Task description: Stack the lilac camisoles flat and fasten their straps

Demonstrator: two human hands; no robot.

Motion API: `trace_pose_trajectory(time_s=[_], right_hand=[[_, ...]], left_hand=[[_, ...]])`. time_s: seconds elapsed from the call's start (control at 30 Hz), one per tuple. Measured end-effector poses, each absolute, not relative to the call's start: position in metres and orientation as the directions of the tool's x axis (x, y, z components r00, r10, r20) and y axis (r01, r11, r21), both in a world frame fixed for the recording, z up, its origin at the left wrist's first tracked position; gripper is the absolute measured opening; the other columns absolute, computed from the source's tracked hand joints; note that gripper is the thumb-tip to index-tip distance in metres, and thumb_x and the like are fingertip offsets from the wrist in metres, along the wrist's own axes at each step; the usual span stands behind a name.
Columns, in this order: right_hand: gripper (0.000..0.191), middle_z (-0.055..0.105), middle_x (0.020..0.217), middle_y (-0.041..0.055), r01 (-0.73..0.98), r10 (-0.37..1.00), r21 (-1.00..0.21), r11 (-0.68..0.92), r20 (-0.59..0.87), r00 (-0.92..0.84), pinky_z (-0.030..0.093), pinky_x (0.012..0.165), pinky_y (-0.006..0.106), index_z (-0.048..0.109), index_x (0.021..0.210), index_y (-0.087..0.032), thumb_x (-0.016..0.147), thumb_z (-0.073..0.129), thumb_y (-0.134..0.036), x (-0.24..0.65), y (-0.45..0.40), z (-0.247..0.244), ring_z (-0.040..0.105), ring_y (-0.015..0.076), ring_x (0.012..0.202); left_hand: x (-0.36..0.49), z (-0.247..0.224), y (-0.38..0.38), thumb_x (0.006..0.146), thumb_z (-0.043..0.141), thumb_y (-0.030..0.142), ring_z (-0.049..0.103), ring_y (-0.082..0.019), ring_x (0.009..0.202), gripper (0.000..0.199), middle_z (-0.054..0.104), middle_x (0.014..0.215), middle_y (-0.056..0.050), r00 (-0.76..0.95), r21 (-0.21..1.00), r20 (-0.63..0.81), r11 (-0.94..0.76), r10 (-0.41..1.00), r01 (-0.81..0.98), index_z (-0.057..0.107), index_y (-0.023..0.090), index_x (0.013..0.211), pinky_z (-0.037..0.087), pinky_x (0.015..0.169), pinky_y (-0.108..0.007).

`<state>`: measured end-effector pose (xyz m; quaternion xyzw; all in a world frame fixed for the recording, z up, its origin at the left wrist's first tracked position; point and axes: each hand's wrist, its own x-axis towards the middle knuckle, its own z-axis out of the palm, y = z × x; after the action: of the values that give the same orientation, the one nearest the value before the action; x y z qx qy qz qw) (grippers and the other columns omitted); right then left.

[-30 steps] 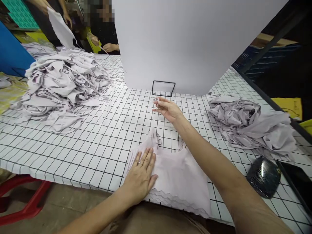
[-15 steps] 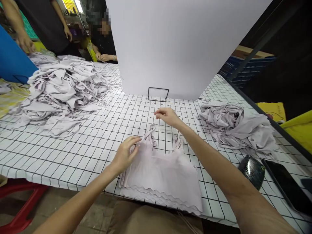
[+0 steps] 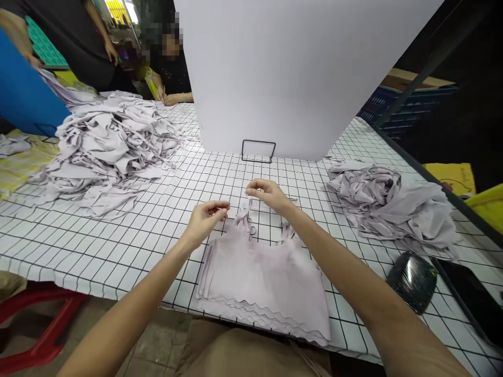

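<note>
A stack of pale lilac camisole tops (image 3: 267,277) with wavy hems lies flat at the table's front edge. Their thin straps (image 3: 244,217) are bunched at the upper left, and a second bunch (image 3: 288,231) is partly behind my right forearm. My right hand (image 3: 271,195) is above the left bunch, fingertips pinched at the top of a strap. To the left of those straps, my left hand (image 3: 208,220) hovers with fingers curved and a gap to the thumb; I see nothing in it.
Heaped lilac garments (image 3: 106,141) cover the table's left; a smaller pile (image 3: 389,201) lies right. A white board (image 3: 291,78) on a wire stand (image 3: 258,151) rises ahead. A dark computer mouse (image 3: 412,283) and phone (image 3: 467,293) sit right. Two people (image 3: 175,78) (image 3: 78,42) are beyond the table.
My left hand has lifted off the garment and moved up. My right hand has lowered slightly, its fingertips now at the strap tops. The view has shifted slightly left.
</note>
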<state>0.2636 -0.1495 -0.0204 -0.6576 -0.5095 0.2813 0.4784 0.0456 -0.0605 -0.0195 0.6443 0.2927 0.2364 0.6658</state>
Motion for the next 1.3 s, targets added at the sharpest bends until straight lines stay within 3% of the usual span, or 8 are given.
trace_pose_trajectory(time_s=[0.1, 0.17, 0.3, 0.43, 0.63, 0.9, 1.13, 1.3], right_hand=[[0.023, 0.063, 0.088, 0.0021, 0.222, 0.926, -0.965, 0.141, 0.208, 0.315, 0.048, 0.085, 0.033, 0.066, 0.082, -0.021, 0.084, 0.072, -0.043, 0.251, -0.163, -0.009, 0.058, 0.0173, 0.089], [0.021, 0.061, 0.089, 0.0024, 0.21, 0.908, -0.961, 0.18, 0.244, 0.339, 0.049, 0.084, 0.035, 0.067, 0.082, -0.022, 0.084, 0.073, -0.042, 0.241, -0.167, -0.006, 0.057, 0.0181, 0.089], [0.018, 0.062, 0.085, 0.0037, 0.409, 0.839, -0.886, 0.217, 0.384, 0.385, 0.048, 0.087, 0.039, 0.066, 0.079, -0.024, 0.089, 0.069, -0.038, 0.221, -0.17, -0.007, 0.057, 0.0208, 0.089], [0.02, 0.062, 0.085, 0.005, 0.487, 0.799, -0.832, 0.266, 0.473, 0.372, 0.048, 0.089, 0.041, 0.068, 0.078, -0.024, 0.091, 0.067, -0.038, 0.208, -0.175, -0.008, 0.058, 0.0224, 0.092], [0.033, 0.07, 0.112, 0.0053, 0.163, 0.971, -0.983, 0.084, 0.118, 0.21, 0.046, 0.099, 0.04, 0.072, 0.117, -0.026, 0.095, 0.06, -0.049, 0.214, -0.184, -0.002, 0.062, 0.021, 0.107], [0.04, 0.061, 0.076, 0.0005, -0.044, 0.993, -0.999, -0.009, -0.015, 0.12, 0.044, 0.077, 0.031, 0.065, 0.075, -0.02, 0.08, 0.076, -0.058, 0.221, -0.178, -0.004, 0.055, 0.0158, 0.078], [0.041, 0.062, 0.08, 0.0027, -0.095, 0.991, -0.995, -0.001, -0.013, 0.134, 0.047, 0.083, 0.034, 0.059, 0.074, -0.02, 0.082, 0.074, -0.058, 0.218, -0.178, 0.001, 0.057, 0.0174, 0.081], [0.041, 0.059, 0.078, 0.0018, -0.005, 0.985, -0.999, 0.041, 0.039, 0.169, 0.045, 0.079, 0.033, 0.059, 0.073, -0.02, 0.083, 0.072, -0.058, 0.218, -0.177, 0.001, 0.054, 0.0168, 0.08]], left_hand=[[0.053, -0.008, -0.058, 0.075, 0.083, 0.033, 0.067, -0.015, 0.077, 0.03, 0.077, 0.097, -0.011, 0.743, 0.985, -0.113, 0.174, 0.66, -0.005, 0.079, 0.014, 0.097, 0.056, 0.077, -0.031], [0.056, -0.006, -0.063, 0.075, 0.085, 0.037, 0.066, -0.014, 0.075, 0.03, 0.077, 0.096, -0.012, 0.788, 0.963, -0.171, 0.268, 0.592, 0.007, 0.08, 0.013, 0.093, 0.056, 0.074, -0.03], [0.058, -0.008, -0.076, 0.076, 0.086, 0.043, 0.068, -0.013, 0.076, 0.035, 0.078, 0.099, -0.013, 0.826, 0.916, -0.256, 0.399, 0.502, 0.042, 0.081, 0.013, 0.093, 0.057, 0.075, -0.028], [0.058, -0.011, -0.085, 0.067, 0.092, 0.039, 0.068, -0.013, 0.074, 0.036, 0.077, 0.093, -0.011, 0.788, 0.88, -0.273, 0.474, 0.552, -0.028, 0.08, 0.013, 0.089, 0.058, 0.077, -0.03], [0.05, -0.006, -0.085, 0.069, 0.089, 0.041, 0.065, -0.013, 0.072, 0.031, 0.073, 0.085, -0.006, 0.818, 0.935, -0.159, 0.351, 0.553, -0.055, 0.08, 0.015, 0.083, 0.06, 0.074, -0.032], [0.04, -0.004, -0.081, 0.064, 0.093, 0.034, 0.065, -0.011, 0.063, 0.029, 0.07, 0.071, -0.001, 0.772, 0.939, -0.147, 0.333, 0.618, -0.087, 0.077, 0.016, 0.08, 0.056, 0.06, -0.024], [0.039, -0.004, -0.082, 0.072, 0.087, 0.033, 0.073, -0.017, 0.084, 0.026, 0.076, 0.092, -0.007, 0.854, 0.847, -0.165, 0.514, 0.493, -0.133, 0.076, 0.012, 0.082, 0.06, 0.088, -0.034], [0.042, -0.009, -0.085, 0.069, 0.089, 0.024, 0.073, -0.013, 0.075, 0.027, 0.079, 0.089, -0.008, 0.788, 0.858, -0.23, 0.501, 0.571, -0.112, 0.072, 0.013, 0.087, 0.06, 0.082, -0.028]])
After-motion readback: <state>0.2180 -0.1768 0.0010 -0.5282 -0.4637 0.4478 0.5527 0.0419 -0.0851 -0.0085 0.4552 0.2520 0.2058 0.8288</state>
